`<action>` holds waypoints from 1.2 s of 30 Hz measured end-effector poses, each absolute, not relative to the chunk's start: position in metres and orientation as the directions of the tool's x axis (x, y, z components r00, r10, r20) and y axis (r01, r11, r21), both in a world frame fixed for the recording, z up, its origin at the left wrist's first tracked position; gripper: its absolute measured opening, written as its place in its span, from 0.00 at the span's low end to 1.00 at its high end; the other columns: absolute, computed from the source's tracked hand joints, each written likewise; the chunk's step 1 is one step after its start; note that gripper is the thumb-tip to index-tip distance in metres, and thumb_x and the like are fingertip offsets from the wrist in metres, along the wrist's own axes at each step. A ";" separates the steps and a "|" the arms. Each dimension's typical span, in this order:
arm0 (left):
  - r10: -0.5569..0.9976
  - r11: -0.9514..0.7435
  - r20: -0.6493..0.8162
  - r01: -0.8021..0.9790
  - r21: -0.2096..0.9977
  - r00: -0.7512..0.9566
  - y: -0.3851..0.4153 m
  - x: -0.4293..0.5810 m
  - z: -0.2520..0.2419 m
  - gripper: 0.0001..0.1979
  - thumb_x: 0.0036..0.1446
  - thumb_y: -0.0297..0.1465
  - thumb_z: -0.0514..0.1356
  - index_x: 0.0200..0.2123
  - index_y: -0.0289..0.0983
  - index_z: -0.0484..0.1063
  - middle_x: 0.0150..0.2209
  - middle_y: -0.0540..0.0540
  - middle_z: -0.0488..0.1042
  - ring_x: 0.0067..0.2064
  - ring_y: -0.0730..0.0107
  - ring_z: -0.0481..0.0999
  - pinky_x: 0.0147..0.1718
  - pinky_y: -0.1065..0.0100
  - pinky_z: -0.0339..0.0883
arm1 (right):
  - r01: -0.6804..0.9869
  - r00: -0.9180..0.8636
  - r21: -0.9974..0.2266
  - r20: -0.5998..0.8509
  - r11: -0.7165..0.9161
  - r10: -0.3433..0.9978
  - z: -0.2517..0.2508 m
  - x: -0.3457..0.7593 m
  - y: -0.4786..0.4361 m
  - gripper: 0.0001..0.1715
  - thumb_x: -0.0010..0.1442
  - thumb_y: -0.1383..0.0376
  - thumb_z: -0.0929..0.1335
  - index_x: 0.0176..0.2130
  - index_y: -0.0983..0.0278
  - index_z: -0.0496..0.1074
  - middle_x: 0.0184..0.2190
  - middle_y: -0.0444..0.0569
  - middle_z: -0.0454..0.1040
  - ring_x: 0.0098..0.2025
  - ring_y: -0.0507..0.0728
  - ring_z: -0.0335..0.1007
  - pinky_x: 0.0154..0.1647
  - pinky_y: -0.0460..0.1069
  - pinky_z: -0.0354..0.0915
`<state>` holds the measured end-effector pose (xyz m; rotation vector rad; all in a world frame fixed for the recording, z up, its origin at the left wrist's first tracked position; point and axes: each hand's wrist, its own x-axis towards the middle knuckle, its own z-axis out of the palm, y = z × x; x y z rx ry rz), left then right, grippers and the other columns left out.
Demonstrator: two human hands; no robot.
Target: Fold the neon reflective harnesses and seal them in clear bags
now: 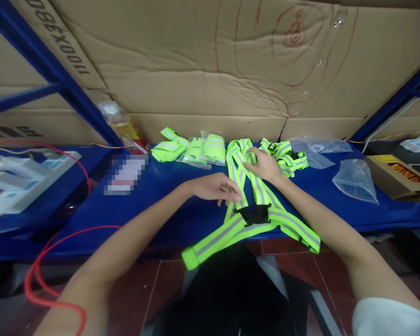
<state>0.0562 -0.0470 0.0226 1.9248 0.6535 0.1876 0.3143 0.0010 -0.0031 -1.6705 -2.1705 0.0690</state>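
Note:
A neon yellow-green reflective strap vest with grey stripes lies on the blue table, its lower straps hanging over the front edge. A black patch joins the straps at the middle. My left hand rests on the left strap just above the black patch, fingers curled and pressing down. My right hand lies flat on the upper straps, fingers spread. Behind it sits another folded vest with a black buckle.
Folded vests in clear bags lie at the back of the table. Empty plastic bags lie to the right, beside a cardboard box. A bottle stands back left. A red cable loops at the left. Cardboard sheets form the back wall.

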 end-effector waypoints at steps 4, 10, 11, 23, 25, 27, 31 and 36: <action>0.808 -0.578 0.334 0.545 0.607 0.485 -0.029 0.047 0.012 0.14 0.70 0.42 0.61 0.40 0.38 0.82 0.37 0.45 0.84 0.38 0.64 0.80 0.43 0.62 0.74 | 0.715 -0.292 -0.533 0.359 0.452 0.886 -0.016 0.318 0.008 0.27 0.58 0.62 0.69 0.57 0.61 0.70 0.39 0.49 0.74 0.37 0.61 0.72 0.44 0.55 0.69; 0.771 -0.619 0.445 0.700 0.356 0.456 -0.017 0.047 -0.004 0.12 0.70 0.43 0.63 0.43 0.41 0.78 0.43 0.46 0.84 0.48 0.56 0.80 0.53 0.57 0.70 | 0.429 -0.003 -0.876 0.241 0.219 0.971 -0.023 0.309 0.013 0.29 0.50 0.59 0.73 0.49 0.56 0.62 0.37 0.44 0.72 0.38 0.60 0.74 0.39 0.53 0.71; 0.788 -0.606 0.396 0.710 0.360 0.472 -0.020 0.050 -0.006 0.13 0.70 0.44 0.63 0.45 0.41 0.78 0.42 0.46 0.84 0.46 0.57 0.81 0.50 0.58 0.70 | 0.386 -0.010 -0.898 0.227 0.213 0.974 -0.022 0.307 0.013 0.27 0.50 0.58 0.73 0.48 0.57 0.63 0.41 0.45 0.74 0.38 0.59 0.75 0.40 0.54 0.73; 0.579 -0.814 0.503 0.418 0.403 0.642 -0.021 0.067 -0.032 0.31 0.72 0.34 0.55 0.75 0.37 0.61 0.73 0.36 0.68 0.75 0.48 0.65 0.76 0.43 0.60 | 0.330 -0.038 -0.885 0.335 0.329 0.941 -0.031 0.307 0.017 0.49 0.41 0.64 0.80 0.60 0.59 0.67 0.59 0.55 0.76 0.61 0.69 0.76 0.70 0.66 0.68; 0.513 -0.859 0.537 0.401 0.320 0.670 -0.022 0.067 -0.029 0.29 0.75 0.34 0.51 0.76 0.37 0.61 0.73 0.36 0.68 0.76 0.49 0.65 0.76 0.42 0.60 | 0.319 -0.157 -0.837 0.416 0.445 0.896 -0.034 0.310 0.022 0.53 0.38 0.65 0.81 0.62 0.60 0.69 0.67 0.55 0.72 0.72 0.71 0.67 0.78 0.65 0.58; 0.455 -0.888 0.576 0.397 0.233 0.679 -0.025 0.067 -0.023 0.27 0.76 0.32 0.49 0.74 0.39 0.65 0.72 0.38 0.71 0.76 0.51 0.66 0.75 0.43 0.62 | 0.302 -0.248 -0.820 0.425 0.486 0.871 -0.034 0.311 0.024 0.51 0.39 0.62 0.82 0.62 0.61 0.72 0.67 0.55 0.74 0.73 0.71 0.66 0.79 0.65 0.56; 0.397 -0.898 0.712 0.406 0.170 0.580 -0.032 0.065 -0.009 0.23 0.74 0.36 0.57 0.69 0.41 0.71 0.67 0.38 0.75 0.75 0.48 0.68 0.74 0.42 0.64 | 0.349 -0.299 -0.779 0.433 0.520 0.850 -0.031 0.304 0.014 0.34 0.50 0.57 0.79 0.56 0.61 0.79 0.60 0.53 0.82 0.65 0.71 0.76 0.73 0.67 0.65; 0.516 -0.800 0.837 0.452 0.395 0.182 -0.021 0.057 0.000 0.23 0.69 0.49 0.66 0.59 0.41 0.76 0.61 0.38 0.78 0.67 0.49 0.76 0.70 0.47 0.69 | 0.470 -0.310 -0.597 0.578 0.650 0.755 -0.021 0.286 -0.011 0.30 0.60 0.59 0.74 0.60 0.58 0.77 0.61 0.52 0.82 0.62 0.70 0.79 0.66 0.64 0.72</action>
